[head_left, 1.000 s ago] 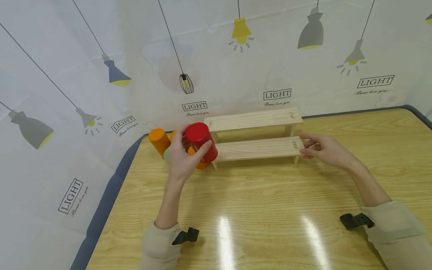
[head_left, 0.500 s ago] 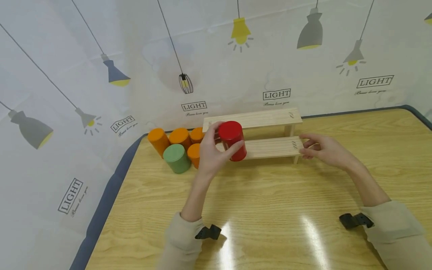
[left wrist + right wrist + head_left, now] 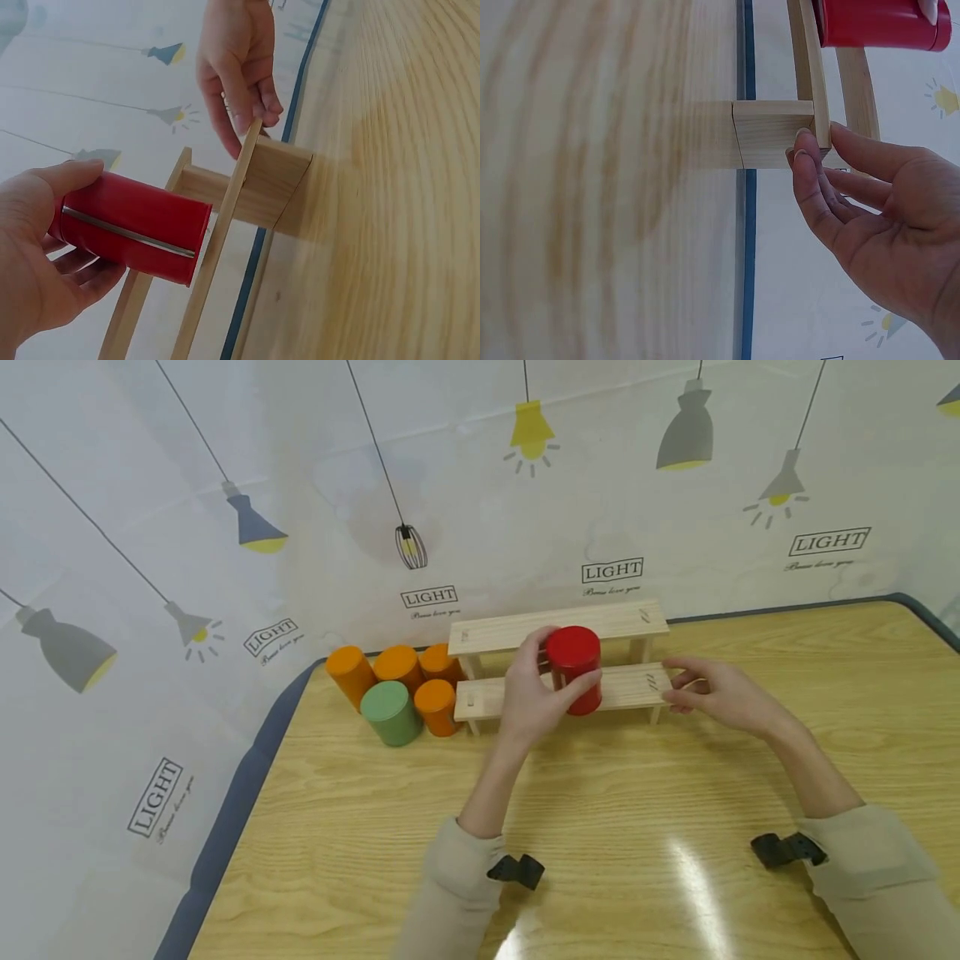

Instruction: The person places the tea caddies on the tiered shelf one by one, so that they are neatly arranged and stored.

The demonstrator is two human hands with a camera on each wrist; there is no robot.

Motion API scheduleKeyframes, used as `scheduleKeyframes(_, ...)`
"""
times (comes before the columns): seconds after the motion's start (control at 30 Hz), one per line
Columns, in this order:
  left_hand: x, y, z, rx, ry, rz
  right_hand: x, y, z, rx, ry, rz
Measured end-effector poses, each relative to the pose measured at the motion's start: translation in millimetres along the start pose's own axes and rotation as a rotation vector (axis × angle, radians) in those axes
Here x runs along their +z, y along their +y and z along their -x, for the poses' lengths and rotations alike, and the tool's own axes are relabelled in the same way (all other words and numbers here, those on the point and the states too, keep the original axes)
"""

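Observation:
My left hand (image 3: 531,700) grips a red tin can (image 3: 573,672) round its side, thumb in front. In the left wrist view, the bottom rim of the can (image 3: 135,225) is right at the lower board of a two-tier wooden shelf (image 3: 558,625). Out at the shelf's right end, my right hand (image 3: 723,695) pinches the tip of the lower board. Its thumb lies on one face of the board (image 3: 819,82) and its fingertips on the other, as the right wrist view shows. Part of the lower tier is hidden behind the left hand.
Left of the shelf stand several orange cans (image 3: 350,670) and a green can (image 3: 392,713), close together. The wood-grain table (image 3: 622,827) has a dark blue edge (image 3: 243,793) along its left and back. Behind it hangs a wall cloth (image 3: 480,518) printed with lamps.
My left hand has carried the red can rightward from beside the orange cans to over the lower tier's right half. The green can and orange cans came into view. My right hand stayed put.

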State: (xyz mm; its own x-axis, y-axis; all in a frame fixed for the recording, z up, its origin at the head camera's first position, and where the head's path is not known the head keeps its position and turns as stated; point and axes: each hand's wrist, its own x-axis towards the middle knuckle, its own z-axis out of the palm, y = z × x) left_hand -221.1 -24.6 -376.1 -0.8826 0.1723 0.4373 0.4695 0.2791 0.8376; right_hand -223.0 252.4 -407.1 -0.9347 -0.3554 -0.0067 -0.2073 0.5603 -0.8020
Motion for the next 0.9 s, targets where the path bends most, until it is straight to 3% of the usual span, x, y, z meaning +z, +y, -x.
scheduleKeyframes(0.23, 29.3, 2.2, -6.1, -0.043, 0.013, 0.027, 0, 1, -0.3, 0.008, 0.006, -0.002)
scheduleKeyframes(0.47, 51.6, 5.6, -11.1, -0.053, 0.016, -0.013, -1, 1, 0.5, 0.016, 0.010, 0.016)
scheduleKeyframes(0.9, 70.4, 7.1, -17.2, -0.064, 0.077, -0.084, 0, 2, 0.1, 0.018, 0.007, -0.012)
